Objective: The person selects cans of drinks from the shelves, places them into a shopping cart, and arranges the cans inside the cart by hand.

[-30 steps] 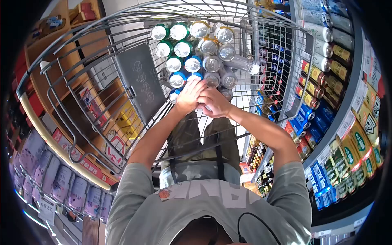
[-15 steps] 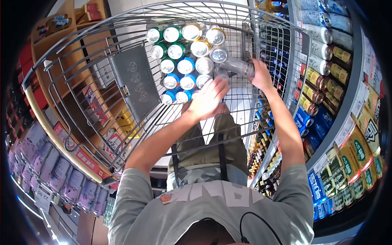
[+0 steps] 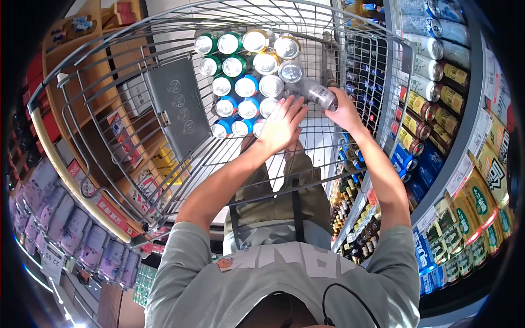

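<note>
gray can (image 3: 315, 93), sideways, in right hand (image 3: 344, 111)

A wire shopping cart (image 3: 407, 60) carries green cans (image 3: 233, 66), gold cans (image 3: 266, 63), blue cans (image 3: 248, 107) and grey cans (image 3: 270, 86), which stand upright in close rows with their shiny tops upward. Beside them, one tilted can (image 3: 313, 91) is inside too, but I cannot tell if it touches the cart itself.

Aisle, left: wooden rack (image 3: 65, 51); purple packs (image 3: 76, 229) beside a price tag (image 3: 52, 266) reading 22.90. Right: grey shelf (image 3: 474, 104) with white cans (image 3: 429, 70) and blue cans (image 3: 402, 162); gold packs (image 3: 481, 202) alongside.
</note>
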A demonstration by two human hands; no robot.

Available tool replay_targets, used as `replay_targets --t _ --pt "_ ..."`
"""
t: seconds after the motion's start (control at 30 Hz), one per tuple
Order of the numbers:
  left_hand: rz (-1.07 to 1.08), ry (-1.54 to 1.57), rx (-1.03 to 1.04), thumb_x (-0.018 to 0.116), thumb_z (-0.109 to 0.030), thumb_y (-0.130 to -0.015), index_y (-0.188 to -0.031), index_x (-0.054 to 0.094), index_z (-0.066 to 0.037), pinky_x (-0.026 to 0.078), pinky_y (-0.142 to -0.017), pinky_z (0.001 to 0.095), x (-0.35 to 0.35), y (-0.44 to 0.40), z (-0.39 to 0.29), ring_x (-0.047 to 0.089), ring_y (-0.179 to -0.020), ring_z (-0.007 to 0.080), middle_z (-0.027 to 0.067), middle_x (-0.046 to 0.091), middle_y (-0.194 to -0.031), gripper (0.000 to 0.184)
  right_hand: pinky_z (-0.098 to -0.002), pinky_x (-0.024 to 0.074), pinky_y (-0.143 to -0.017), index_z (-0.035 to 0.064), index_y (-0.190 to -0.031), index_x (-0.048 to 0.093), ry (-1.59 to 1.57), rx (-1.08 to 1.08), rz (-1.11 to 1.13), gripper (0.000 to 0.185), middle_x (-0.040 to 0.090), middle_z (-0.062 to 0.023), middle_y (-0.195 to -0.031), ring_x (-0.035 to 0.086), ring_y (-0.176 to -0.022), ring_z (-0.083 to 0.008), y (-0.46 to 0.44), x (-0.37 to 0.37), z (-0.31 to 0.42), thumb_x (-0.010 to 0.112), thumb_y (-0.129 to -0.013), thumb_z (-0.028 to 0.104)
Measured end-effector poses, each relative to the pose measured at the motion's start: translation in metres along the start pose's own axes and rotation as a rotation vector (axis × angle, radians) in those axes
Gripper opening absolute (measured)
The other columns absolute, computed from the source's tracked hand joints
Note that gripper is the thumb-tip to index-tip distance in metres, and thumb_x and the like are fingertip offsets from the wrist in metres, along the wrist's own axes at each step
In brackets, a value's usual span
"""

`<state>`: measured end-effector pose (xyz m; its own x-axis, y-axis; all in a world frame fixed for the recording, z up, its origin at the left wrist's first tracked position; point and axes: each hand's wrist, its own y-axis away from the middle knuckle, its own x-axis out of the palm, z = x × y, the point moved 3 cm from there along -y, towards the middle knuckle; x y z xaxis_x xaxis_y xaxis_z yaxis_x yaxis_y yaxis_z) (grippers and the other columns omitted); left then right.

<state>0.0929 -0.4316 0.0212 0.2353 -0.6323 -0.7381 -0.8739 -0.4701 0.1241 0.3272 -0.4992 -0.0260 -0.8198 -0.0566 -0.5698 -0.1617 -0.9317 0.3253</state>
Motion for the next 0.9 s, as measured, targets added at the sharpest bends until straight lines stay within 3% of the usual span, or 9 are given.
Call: replay_targets --t 0.17,0.37,0.53,0.63,0.77,0.9 --pt "-0.04 0.012 0.027 0.076 -0.018 -0.075 -0.144 0.048 -0.003 0.034 -0.116 0.0572 -0.003 0.001 0.0 0.037 -0.142 0.0429 0.0198 0.04 -0.154 0.076 -0.0406 0.0507 -0.093 0.0036 -0.132 0.054 -0.017 0.01 -0.033 0.061 0.058 -0.0169 -0.12 0.061 -0.11 -0.0371 -0.011 0.011 0.053 0.079 -0.076 0.008" --pt "-0.074 0.049 0.004 0.073 -0.015 -0.075 -0.142 0.049 0.001 0.035 -0.115 0.058 -0.013 0.014 0.004 0.039 -0.14 0.0437 0.0222 0.042 -0.152 0.072 -0.0422 0.0471 -0.1 0.0041 -0.135 0.05 -0.085 -0.12 -0.243 0.065 0.054 -0.0205 -0.128 0.056 -0.116 -0.0397 -0.028 0.034 0.084 0.078 -0.076 0.006" --pt "-0.175 0.062 -0.009 0.073 -0.011 -0.076 -0.138 0.054 0.001 0.037 -0.114 0.0569 -0.028 0.022 0.013 0.038 -0.141 0.0451 0.0229 0.042 -0.151 0.066 -0.0368 0.0524 -0.099 0.0054 -0.13 0.051 -0.39 0.01 -0.22 0.061 0.049 -0.0143 -0.13 0.057 -0.121 -0.0279 -0.023 0.05 0.069 0.079 -0.076 -0.002" --pt "-0.265 0.079 -0.035 0.073 -0.009 -0.076 -0.141 0.051 0.0 0.036 -0.113 0.0572 -0.034 0.019 0.023 0.035 -0.141 0.0476 0.0233 0.041 -0.152 0.069 -0.0368 0.0524 -0.1 0.0053 -0.129 0.052 -0.426 0.118 -0.226 0.057 0.049 -0.0134 -0.13 0.057 -0.122 -0.0271 -0.02 0.049 0.077 0.077 -0.078 -0.004" --pt "-0.356 0.002 -0.123 0.072 -0.008 -0.078 -0.146 0.046 -0.002 0.034 -0.114 0.0583 -0.048 0.003 0.038 0.035 -0.142 0.0481 0.0235 0.039 -0.154 0.073 -0.0356 0.0531 -0.101 0.0029 -0.121 0.058 -0.413 0.152 -0.249 0.044 0.054 -0.014 -0.123 0.061 -0.114 -0.0264 -0.019 0.057 0.089 0.075 -0.081 -0.005" --pt "-0.347 -0.1 -0.095 0.072 -0.014 -0.081 -0.146 0.047 -0.005 0.035 -0.113 0.0574 -0.066 -0.028 0.051 0.036 -0.141 0.048 0.0233 0.039 -0.154 0.07 -0.0377 0.0552 -0.091 0.0005 -0.12 0.059 -0.203 0.05 -0.35 0.041 0.059 -0.0148 -0.117 0.062 -0.112 -0.0269 -0.019 0.069 0.095 0.074 -0.082 -0.001"
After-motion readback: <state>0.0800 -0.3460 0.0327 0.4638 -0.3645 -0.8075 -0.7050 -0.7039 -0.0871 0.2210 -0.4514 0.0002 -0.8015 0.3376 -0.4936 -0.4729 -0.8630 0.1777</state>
